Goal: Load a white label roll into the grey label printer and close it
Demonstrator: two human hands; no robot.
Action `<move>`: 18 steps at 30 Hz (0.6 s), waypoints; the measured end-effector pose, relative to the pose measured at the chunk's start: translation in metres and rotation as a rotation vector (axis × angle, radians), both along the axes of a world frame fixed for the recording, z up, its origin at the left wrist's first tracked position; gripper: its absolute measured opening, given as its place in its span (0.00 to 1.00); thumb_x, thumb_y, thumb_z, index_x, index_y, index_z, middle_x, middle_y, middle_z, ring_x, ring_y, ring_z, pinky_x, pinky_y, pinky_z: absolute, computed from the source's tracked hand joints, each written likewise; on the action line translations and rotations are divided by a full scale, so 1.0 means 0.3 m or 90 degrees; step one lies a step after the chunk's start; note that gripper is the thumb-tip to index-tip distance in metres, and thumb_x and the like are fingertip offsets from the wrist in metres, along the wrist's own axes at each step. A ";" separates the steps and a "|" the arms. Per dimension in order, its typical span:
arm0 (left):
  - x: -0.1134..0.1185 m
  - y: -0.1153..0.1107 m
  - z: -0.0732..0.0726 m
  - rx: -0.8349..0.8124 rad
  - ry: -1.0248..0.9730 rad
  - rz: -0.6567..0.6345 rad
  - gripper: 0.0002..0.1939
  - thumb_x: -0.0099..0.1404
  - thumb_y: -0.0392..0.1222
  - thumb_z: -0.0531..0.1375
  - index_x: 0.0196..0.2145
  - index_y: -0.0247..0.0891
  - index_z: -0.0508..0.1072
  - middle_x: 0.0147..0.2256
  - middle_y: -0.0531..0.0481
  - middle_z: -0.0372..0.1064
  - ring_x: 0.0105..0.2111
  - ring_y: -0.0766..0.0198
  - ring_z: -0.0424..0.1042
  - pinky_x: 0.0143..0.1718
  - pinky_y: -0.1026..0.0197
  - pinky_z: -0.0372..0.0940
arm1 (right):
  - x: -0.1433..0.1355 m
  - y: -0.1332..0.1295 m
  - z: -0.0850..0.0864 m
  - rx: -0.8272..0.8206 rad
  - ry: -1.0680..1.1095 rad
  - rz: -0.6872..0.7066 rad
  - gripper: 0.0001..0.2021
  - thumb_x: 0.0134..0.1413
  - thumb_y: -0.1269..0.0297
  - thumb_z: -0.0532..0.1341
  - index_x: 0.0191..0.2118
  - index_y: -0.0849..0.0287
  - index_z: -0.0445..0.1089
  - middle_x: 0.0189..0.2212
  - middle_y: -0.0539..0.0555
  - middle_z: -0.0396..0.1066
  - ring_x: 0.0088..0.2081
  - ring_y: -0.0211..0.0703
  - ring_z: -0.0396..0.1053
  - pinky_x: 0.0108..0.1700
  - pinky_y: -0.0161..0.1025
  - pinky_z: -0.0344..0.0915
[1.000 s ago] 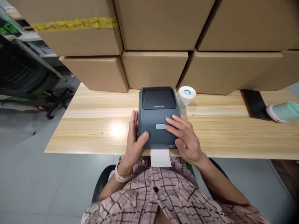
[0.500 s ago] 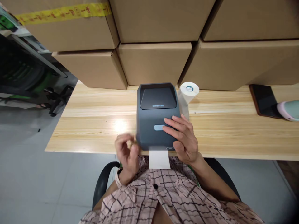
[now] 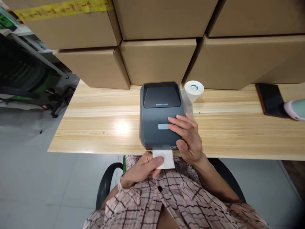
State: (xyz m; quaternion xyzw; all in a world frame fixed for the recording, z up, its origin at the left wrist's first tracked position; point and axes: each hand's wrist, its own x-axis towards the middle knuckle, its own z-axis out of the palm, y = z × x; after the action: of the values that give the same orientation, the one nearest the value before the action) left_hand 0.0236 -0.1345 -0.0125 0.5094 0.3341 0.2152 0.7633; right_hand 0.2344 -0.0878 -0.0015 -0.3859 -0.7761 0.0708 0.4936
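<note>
At your far left, a dark shape (image 3: 23,66), probably a chair though the view there is dim and blurred, is standing on the grey floor (image 3: 78,181). Next, an upper box (image 3: 71,33) with yellow tape (image 3: 62,9) is resting on a lower box (image 3: 92,66), which is sitting at the back of the table (image 3: 95,127).

Low in the middle, your left hand (image 3: 143,168) is reaching in at the front edge of the table, and a pale band (image 3: 120,183) is circling its wrist. You are pinching the paper (image 3: 168,159) by its left side, your thumb lying on top and your other fingers curling underneath. The paper is sticking out of the front of the printer (image 3: 154,136) toward your shirt (image 3: 147,203).

The printer is standing upright at the table's front edge, with its dark window (image 3: 162,95) facing up on the far half. Your right hand (image 3: 190,140) is lying over the right side of its top, fingers spread and not clenching; one fingertip is meeting the right end of the light blue button (image 3: 163,126).

Just beyond that hand, a white roll (image 3: 194,89) is standing beside the printer. Well to the right, a phone (image 3: 269,98) is lying flat on the table, and a green and pink cup (image 3: 296,109) is overlapping its near corner in your view.
</note>
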 end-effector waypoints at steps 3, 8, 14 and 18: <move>-0.009 0.015 0.010 0.042 0.036 -0.012 0.38 0.75 0.65 0.51 0.14 0.37 0.64 0.14 0.54 0.54 0.19 0.69 0.55 0.28 0.61 0.53 | 0.002 -0.003 0.016 0.000 -0.020 -0.004 0.23 0.76 0.54 0.44 0.65 0.49 0.66 0.57 0.55 0.75 0.62 0.52 0.67 0.69 0.59 0.57; -0.016 0.026 0.019 0.053 0.058 -0.028 0.36 0.75 0.64 0.51 0.17 0.36 0.69 0.16 0.54 0.57 0.19 0.70 0.55 0.27 0.63 0.54 | 0.014 -0.021 0.101 -0.001 -0.210 -0.058 0.25 0.74 0.45 0.44 0.59 0.49 0.70 0.58 0.55 0.75 0.63 0.55 0.67 0.73 0.63 0.43; -0.041 -0.002 0.024 0.148 0.096 0.046 0.32 0.74 0.60 0.55 0.20 0.35 0.73 0.18 0.51 0.65 0.20 0.69 0.60 0.24 0.64 0.52 | 0.040 0.024 0.177 -0.065 -0.332 0.022 0.19 0.67 0.43 0.59 0.58 0.41 0.70 0.66 0.48 0.69 0.69 0.60 0.63 0.76 0.63 0.33; -0.086 -0.026 0.020 0.296 0.023 0.274 0.30 0.76 0.52 0.55 0.18 0.37 0.69 0.18 0.52 0.65 0.21 0.67 0.63 0.26 0.62 0.55 | 0.069 0.017 0.103 -0.076 -0.258 0.059 0.25 0.71 0.41 0.50 0.66 0.42 0.61 0.74 0.51 0.55 0.73 0.56 0.55 0.76 0.66 0.34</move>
State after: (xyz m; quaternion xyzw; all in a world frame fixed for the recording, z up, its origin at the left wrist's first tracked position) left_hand -0.0021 -0.1422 -0.0064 0.5917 0.3893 0.4331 0.5574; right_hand 0.2550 -0.0827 0.0295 -0.3849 -0.8707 0.0601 0.3002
